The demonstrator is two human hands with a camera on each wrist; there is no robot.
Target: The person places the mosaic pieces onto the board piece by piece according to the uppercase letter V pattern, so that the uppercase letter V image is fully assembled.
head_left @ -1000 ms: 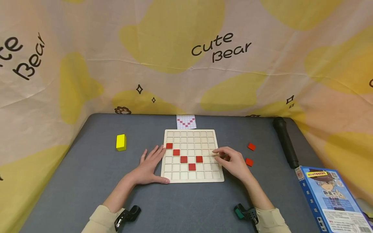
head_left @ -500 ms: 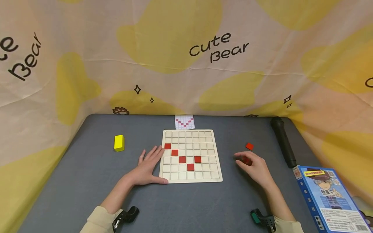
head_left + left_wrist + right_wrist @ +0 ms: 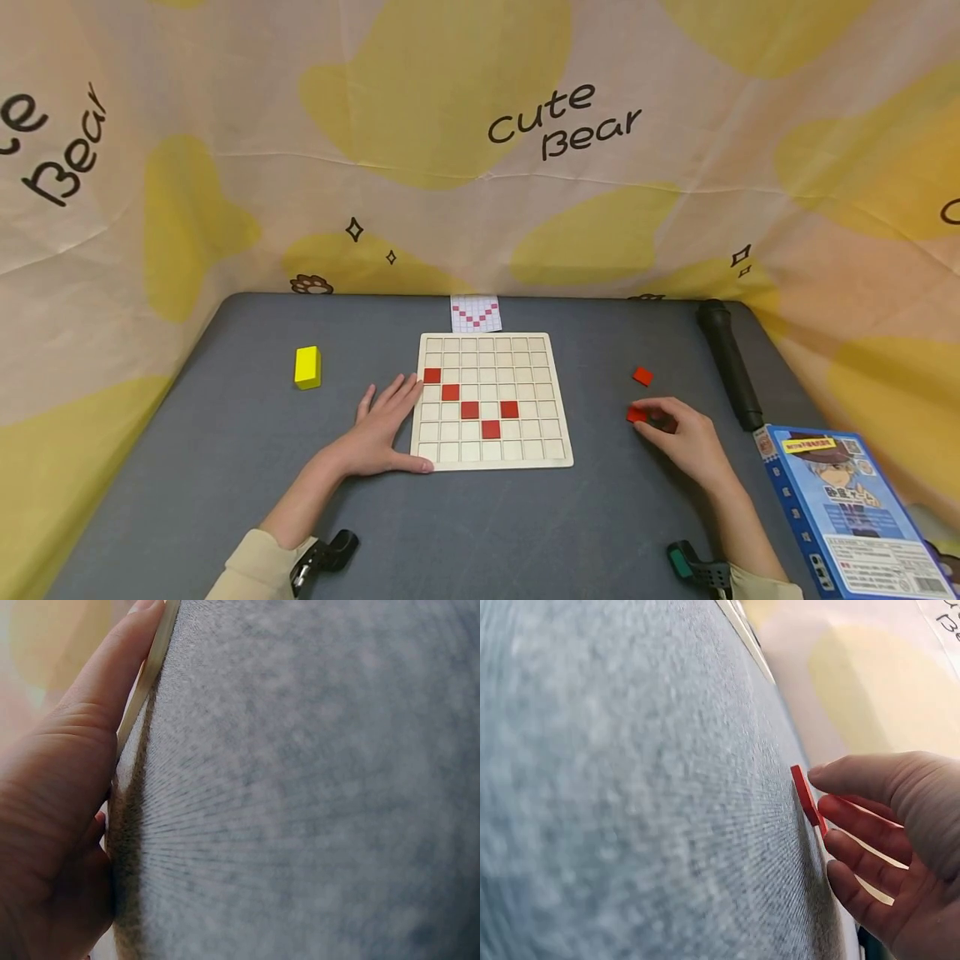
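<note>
In the head view a pale square grid board [image 3: 525,450] lies flat on the dark table, with several red square tiles [image 3: 491,429] set in its cells in a slanting pattern. My left hand [image 3: 378,433] is spread along the board's left edge, fingertips at the edge and thumb on the near left corner; the left wrist view shows the thumb [image 3: 97,690] against the board's side. To the right, my right hand [image 3: 684,437] pinches a loose red tile [image 3: 635,413] at the table surface between thumb and fingertips. The right wrist view shows the thumb tip against this tile [image 3: 805,796].
Another loose red tile [image 3: 642,377] lies just beyond the right hand. Behind the board is a small pattern card [image 3: 476,314]. A yellow block [image 3: 307,367] stands left; a black microphone-like object [image 3: 729,364] and a blue box [image 3: 855,508] lie at the right.
My right hand has moved right, from the board's right edge to the nearer loose red tile. The left hand stays on the board; the tiles on the board look unchanged.
</note>
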